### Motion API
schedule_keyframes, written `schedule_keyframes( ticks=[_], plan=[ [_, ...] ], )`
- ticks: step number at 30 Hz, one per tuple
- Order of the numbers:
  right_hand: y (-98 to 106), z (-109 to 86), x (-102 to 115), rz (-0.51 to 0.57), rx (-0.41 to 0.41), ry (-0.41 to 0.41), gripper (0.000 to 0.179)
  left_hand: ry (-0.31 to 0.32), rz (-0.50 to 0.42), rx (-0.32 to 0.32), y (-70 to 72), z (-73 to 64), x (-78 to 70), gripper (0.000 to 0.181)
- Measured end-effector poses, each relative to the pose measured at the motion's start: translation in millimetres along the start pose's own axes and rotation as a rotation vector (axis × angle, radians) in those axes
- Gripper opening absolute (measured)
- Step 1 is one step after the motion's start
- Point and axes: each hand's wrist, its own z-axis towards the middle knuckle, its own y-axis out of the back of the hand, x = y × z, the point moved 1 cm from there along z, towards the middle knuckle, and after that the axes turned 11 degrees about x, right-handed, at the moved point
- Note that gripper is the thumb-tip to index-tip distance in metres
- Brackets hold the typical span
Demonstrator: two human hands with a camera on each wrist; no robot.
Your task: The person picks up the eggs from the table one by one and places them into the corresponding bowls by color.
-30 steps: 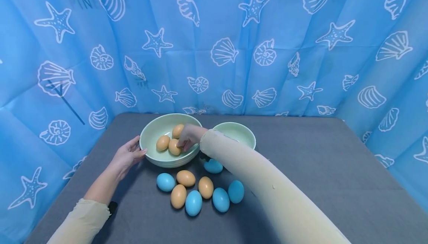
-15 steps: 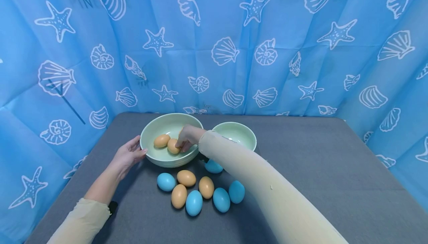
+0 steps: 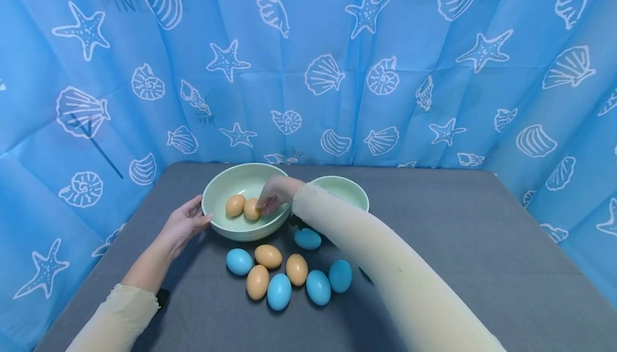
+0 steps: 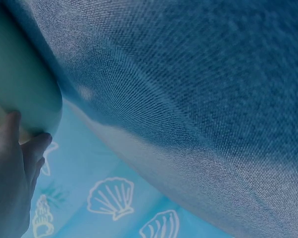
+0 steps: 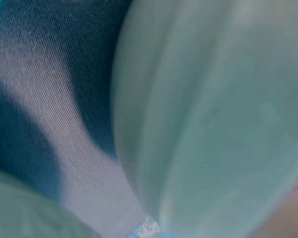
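Observation:
My left hand (image 3: pixel 185 223) grips the left rim of the larger pale green bowl (image 3: pixel 217 191), thumb at the near edge. In the left wrist view, its fingers lie against the bowl wall (image 4: pixel 25 74). Inside the bowl, two orange-brown eggs (image 3: pixel 235 206) show side by side. My right hand (image 3: pixel 278 194) reaches in over the right rim, fingers bent down, fingertips at the right-hand egg (image 3: pixel 251 209). Whether they pinch an egg is hidden. In the right wrist view, the bowl's outer wall (image 5: pixel 208 119) covers most of that hand.
A smaller green bowl (image 3: pixel 344 188) stands to the right, partly behind the right sleeve (image 3: pixel 381 255). Several blue eggs (image 3: pixel 279 292) and three orange-brown eggs (image 3: pixel 268 256) lie in front on the grey cloth (image 3: pixel 482 245). A blue shell-print curtain (image 3: pixel 328 116) hangs behind.
The third orange-brown egg at the back of the larger bowl is out of sight now. The two visible eggs have shifted slightly, and my right hand has edged rightward. My left hand stays put.

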Motion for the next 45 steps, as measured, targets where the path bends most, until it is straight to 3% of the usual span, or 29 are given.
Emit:
schedule_keyframes(
  ticks=[13,24,28,36,45],
  plan=[
    [17,-40.3,7,0.016,-0.045,0.013,0.027,-0.014,0.018,0.004,2.2,2.1,1.8,0.077],
    [16,-77.8,-35,-0.059,0.057,0.046,0.019,-0.014,0.038,0.003,1.8,0.6,2.5,0.076],
    [10,-87.1,-48,-0.11,0.089,0.03,0.026,-0.021,0.036,0.006,1.9,0.4,3.2,0.076],
    [3,-97.3,-64,-0.172,0.158,-0.003,0.035,-0.025,0.038,0.009,1.6,2.1,4.6,0.077],
    [-3,-97.4,-80,-0.241,0.173,-0.056,0.039,-0.029,0.056,0.001,0.2,0.6,3.3,0.077]
  ],
)
